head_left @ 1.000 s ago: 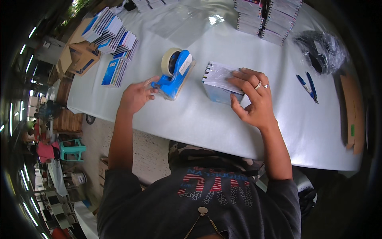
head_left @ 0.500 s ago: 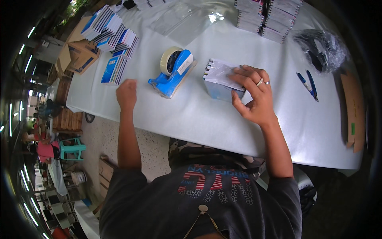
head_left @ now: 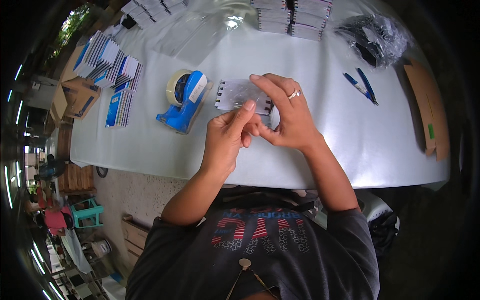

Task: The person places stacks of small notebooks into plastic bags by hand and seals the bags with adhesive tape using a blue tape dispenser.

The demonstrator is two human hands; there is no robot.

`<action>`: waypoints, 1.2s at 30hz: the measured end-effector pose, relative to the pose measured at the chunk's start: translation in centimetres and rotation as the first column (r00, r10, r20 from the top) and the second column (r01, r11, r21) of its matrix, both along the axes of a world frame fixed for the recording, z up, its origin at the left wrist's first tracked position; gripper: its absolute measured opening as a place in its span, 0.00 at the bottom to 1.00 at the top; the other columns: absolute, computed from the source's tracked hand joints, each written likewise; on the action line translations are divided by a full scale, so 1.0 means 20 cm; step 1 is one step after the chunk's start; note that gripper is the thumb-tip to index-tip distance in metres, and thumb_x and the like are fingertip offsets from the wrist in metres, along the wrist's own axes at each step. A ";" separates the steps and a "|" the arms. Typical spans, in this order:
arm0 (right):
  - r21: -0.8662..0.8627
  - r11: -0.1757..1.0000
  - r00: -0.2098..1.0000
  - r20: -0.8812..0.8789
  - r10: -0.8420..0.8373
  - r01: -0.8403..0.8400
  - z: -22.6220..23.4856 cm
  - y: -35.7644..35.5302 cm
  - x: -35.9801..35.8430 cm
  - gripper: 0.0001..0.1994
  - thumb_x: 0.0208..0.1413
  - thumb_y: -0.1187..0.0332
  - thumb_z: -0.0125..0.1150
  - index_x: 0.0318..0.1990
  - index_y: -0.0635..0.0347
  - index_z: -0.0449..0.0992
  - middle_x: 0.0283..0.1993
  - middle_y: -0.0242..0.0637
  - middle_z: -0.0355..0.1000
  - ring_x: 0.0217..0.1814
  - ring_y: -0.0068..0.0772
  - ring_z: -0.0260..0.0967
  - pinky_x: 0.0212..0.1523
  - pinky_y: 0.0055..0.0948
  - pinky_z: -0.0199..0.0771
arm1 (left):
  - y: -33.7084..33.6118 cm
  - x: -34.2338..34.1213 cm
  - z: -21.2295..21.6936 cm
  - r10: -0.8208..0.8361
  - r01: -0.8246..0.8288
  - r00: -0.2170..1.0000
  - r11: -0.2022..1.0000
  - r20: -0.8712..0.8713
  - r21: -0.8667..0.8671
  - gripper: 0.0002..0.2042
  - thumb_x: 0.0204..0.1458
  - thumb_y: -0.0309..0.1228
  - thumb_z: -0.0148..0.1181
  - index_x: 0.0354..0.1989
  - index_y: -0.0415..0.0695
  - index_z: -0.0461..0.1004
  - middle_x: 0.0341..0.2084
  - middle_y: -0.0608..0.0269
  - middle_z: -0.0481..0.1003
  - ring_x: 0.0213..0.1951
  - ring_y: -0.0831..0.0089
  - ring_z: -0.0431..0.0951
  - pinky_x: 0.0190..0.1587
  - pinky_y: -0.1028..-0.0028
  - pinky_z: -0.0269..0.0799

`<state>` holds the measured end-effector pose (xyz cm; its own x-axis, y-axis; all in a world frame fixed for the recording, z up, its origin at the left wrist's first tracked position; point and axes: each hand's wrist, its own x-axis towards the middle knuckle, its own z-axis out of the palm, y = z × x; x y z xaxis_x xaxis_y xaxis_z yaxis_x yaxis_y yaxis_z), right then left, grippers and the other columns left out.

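Observation:
A small stack of spiral notebooks (head_left: 231,93) under clear plastic lies on the table before me, its pale page edges and dark binding loops facing up. My right hand (head_left: 295,117), with rings on one finger, curves round the stack's right end; its index finger reaches over the top and its thumb is low at the near side. Close to that thumb, at the near edge, my left hand (head_left: 227,137) has its fingers pinched together. What lies in that pinch is hidden or too thin to make out. Left of the stack stands a blue tape dispenser (head_left: 187,107) with a clear roll.
Blue notebooks (head_left: 116,111) are piled at the left beside a cardboard box (head_left: 80,97). More notebook stacks (head_left: 307,22), clear plastic bags (head_left: 192,37) and crumpled plastic (head_left: 375,42) lie far off. Blue-handled nippers (head_left: 364,86) and a cardboard strip (head_left: 425,110) are on the right.
My left hand has come from beside the tape dispenser to the stack's near edge, next to my right hand. The whole view has shifted, so the table's things appear further left.

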<state>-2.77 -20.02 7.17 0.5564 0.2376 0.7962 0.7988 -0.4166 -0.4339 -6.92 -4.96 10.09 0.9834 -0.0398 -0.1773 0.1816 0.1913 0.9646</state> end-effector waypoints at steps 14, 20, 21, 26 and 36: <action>-0.215 0.976 0.997 -0.067 0.025 -0.038 -0.01 -0.06 0.02 0.26 0.34 0.65 0.62 0.49 0.56 0.76 0.51 0.36 0.70 0.49 0.41 0.62 0.51 0.36 0.65 | 0.07 0.02 -0.16 -0.107 0.105 0.993 0.994 0.056 0.044 0.17 0.52 0.41 0.61 0.19 0.42 0.72 0.13 0.69 0.67 0.15 0.83 0.62 0.17 0.83 0.53; -0.196 0.973 0.990 -0.093 0.103 -0.120 0.03 -0.07 0.02 0.29 0.32 0.63 0.58 0.50 0.59 0.74 0.51 0.40 0.68 0.50 0.43 0.60 0.54 0.38 0.61 | 0.24 0.09 -0.42 -0.006 -0.049 0.998 0.477 0.059 0.877 0.16 0.44 0.37 0.69 0.18 0.38 0.73 0.11 0.63 0.69 0.19 0.78 0.70 0.22 0.74 0.65; -0.183 0.976 0.991 -0.092 0.100 -0.116 0.02 -0.06 0.01 0.28 0.34 0.62 0.61 0.49 0.57 0.75 0.51 0.39 0.67 0.50 0.44 0.60 0.54 0.39 0.60 | 0.30 0.11 -0.46 -0.012 -0.062 0.997 0.485 0.077 0.872 0.16 0.44 0.37 0.69 0.18 0.38 0.73 0.11 0.63 0.69 0.19 0.78 0.70 0.22 0.74 0.65; -0.263 0.964 0.998 -0.033 -0.059 0.048 0.05 -0.03 -0.01 0.26 0.40 0.57 0.67 0.50 0.52 0.75 0.55 0.42 0.64 0.55 0.46 0.57 0.57 0.42 0.58 | 0.49 0.29 -0.50 -0.148 -0.090 0.960 0.637 0.236 0.766 0.11 0.48 0.28 0.61 0.39 0.38 0.72 0.21 0.58 0.74 0.25 0.71 0.75 0.32 0.71 0.71; -0.612 0.790 0.856 -0.390 -0.339 0.035 0.32 0.24 0.05 0.37 0.41 0.57 0.68 0.59 0.65 0.61 0.44 0.55 0.71 0.47 0.56 0.68 0.50 0.41 0.68 | 0.35 0.87 -0.64 0.002 -0.308 0.852 0.811 0.524 0.498 0.19 0.54 0.28 0.50 0.54 0.38 0.62 0.29 0.56 0.76 0.30 0.68 0.76 0.37 0.71 0.70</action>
<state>-1.82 -15.28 13.54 0.8950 0.4054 0.1859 0.4459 -0.8217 -0.3549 10.52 2.13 -2.65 0.9250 0.0734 0.3729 -0.3130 -0.4090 0.8571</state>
